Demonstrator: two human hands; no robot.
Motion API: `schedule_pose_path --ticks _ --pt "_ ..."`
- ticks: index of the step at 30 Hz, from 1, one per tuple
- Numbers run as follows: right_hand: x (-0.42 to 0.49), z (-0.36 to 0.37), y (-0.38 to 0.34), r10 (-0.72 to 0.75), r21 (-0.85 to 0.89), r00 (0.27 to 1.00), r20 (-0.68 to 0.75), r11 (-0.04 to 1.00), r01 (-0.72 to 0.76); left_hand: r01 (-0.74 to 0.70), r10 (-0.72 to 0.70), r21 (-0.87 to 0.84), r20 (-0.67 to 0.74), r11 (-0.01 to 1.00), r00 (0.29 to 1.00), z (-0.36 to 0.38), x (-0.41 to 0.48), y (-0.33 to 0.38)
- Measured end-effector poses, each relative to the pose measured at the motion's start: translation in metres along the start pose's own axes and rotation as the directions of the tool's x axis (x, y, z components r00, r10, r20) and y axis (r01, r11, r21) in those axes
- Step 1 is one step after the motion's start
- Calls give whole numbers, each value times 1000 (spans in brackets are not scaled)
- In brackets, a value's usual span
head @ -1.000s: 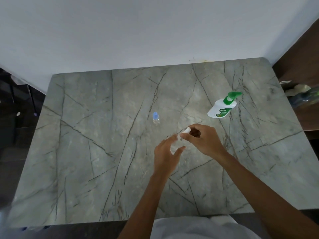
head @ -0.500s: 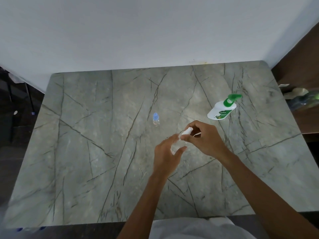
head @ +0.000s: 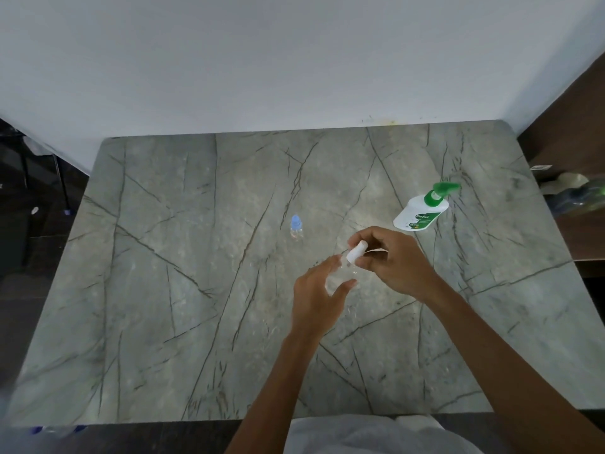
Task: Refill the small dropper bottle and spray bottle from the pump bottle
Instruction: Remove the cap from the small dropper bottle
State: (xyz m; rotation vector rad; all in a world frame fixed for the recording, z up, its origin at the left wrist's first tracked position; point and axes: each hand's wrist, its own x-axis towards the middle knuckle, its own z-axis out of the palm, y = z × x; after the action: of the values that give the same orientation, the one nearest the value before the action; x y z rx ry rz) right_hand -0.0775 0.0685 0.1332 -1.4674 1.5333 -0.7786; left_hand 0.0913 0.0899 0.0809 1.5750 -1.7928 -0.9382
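Observation:
A clear spray bottle (head: 340,278) stands near the middle of the marble table, and my left hand (head: 319,294) holds its body between thumb and fingers. My right hand (head: 393,262) pinches the bottle's white spray head (head: 356,252), which sits tilted over the neck. The small dropper bottle (head: 295,227), clear with a pale blue cap, stands upright to the left, apart from both hands. The white pump bottle (head: 422,209) with a green pump top stands at the far right.
The grey veined marble table (head: 163,290) backs onto a white wall. A dark wooden ledge (head: 576,198) with some blurred objects lies beyond the right edge, and dark floor shows on the left.
My right hand has lifted the white spray head a little higher and tilted it; my left hand stays on the bottle. The view has tipped slightly.

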Motion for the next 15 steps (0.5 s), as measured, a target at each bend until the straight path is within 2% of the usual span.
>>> schedule_pose_path --ticks 2,3,6,8,13,15 --pt "-1 -2 -1 13 61 998 64 998 -17 -8 8 3 -5 1000 1000 0 -2 1" --pt "-2 -2 -2 19 65 999 43 998 -22 -15 15 9 -6 1000 1000 0 -2 1" --pt "-2 0 -3 -26 -113 995 -95 993 15 -23 23 17 -9 1000 1000 1 -3 4" --pt "-3 1 -3 -47 -156 995 -88 987 32 -14 14 22 -8 1000 1000 1 -4 4" --pt "-5 -2 1 -23 -2 996 84 1000 24 -5 5 30 9 1000 1000 2 -7 -3" --pt "-6 -2 0 24 40 996 84 999 -27 -9 8 39 4 999 1000 2 -8 -4"
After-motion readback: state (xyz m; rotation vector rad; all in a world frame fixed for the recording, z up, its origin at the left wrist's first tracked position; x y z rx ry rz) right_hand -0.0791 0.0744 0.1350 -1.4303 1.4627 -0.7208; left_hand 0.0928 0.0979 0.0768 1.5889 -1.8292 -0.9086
